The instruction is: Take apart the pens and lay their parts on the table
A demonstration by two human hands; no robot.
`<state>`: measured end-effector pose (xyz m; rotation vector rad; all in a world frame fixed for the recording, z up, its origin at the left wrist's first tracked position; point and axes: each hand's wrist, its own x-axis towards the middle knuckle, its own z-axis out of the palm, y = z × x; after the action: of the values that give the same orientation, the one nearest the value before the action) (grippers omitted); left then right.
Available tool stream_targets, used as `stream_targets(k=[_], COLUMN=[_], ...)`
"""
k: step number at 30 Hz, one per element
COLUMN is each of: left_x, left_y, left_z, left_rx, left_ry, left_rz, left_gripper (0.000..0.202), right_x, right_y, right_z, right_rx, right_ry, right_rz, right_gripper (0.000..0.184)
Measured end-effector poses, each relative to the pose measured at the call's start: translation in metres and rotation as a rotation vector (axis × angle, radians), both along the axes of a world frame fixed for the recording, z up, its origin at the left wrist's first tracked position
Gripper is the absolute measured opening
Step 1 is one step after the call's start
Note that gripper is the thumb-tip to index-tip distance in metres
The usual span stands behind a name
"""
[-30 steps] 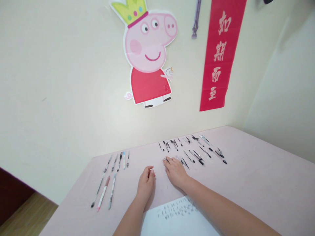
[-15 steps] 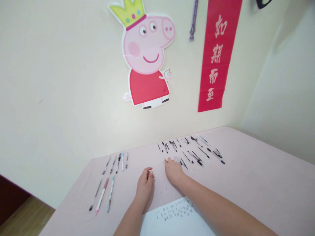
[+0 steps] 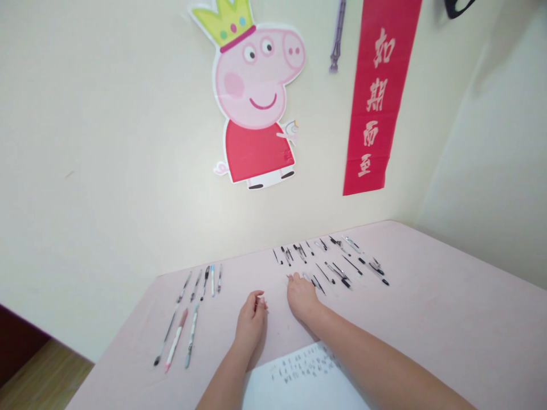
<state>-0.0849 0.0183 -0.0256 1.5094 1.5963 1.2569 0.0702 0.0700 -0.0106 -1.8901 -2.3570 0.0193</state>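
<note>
My right hand (image 3: pixel 302 297) is closed in a pinch low over the table, just left of the disassembled pen parts (image 3: pixel 317 285). A tiny thin dark tip shows at its fingertips; the rest of what it grips is hidden. To the left, my left hand (image 3: pixel 252 320) rests with curled fingers, thumb against the fingertips. Something small and pale may be in that hand, too small to name. Beyond the right hand lie several black refills (image 3: pixel 325 273), caps (image 3: pixel 385 282) and clear barrels, spread in two rough rows.
Several whole pens (image 3: pixel 205 283) lie in a row at the left, with a pink pen (image 3: pixel 176 340) and others nearer. A sheet of written paper (image 3: pixel 299 381) sits below my forearms on the pink tabletop (image 3: pixel 448 319). The wall (image 3: pixel 128 171) rises behind the table.
My right hand has shifted very slightly, and less of the thin piece shows at its fingertips. The left hand stays in place. The pens and parts lie as before.
</note>
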Motion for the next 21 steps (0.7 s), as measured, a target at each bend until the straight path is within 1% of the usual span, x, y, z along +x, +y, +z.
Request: stream_targets(k=[5,10,13,21], left_x=[-0.0021,-0.0029,-0.0025,-0.0014], left_y=[0.0004,0.0018,0.0018,0.0001], left_z=[-0.0044,-0.0072,-0.0061,-0.0015], left_rx=[0.004,0.019,0.014,-0.011], left_ry=[0.032,0.057,0.068,0.058], left_rz=[-0.018,-0.029,-0.033,-0.034], left_gripper=[0.034,0.033,0.034,0.034], right_x=[-0.0043,-0.0071,-0.0062,-0.0011], right_y=[0.0054,0.0074,0.0053,0.0008], right_z=[-0.0012,0.0014,0.0029,0.0021], right_rx=[-0.034,-0.06,-0.055,-0.022], right_ry=[-0.001,0.004,0.013,0.042], right_rz=[-0.041,-0.074,-0.088,-0.08], right_gripper=[0.037,0.036,0.038,0.035])
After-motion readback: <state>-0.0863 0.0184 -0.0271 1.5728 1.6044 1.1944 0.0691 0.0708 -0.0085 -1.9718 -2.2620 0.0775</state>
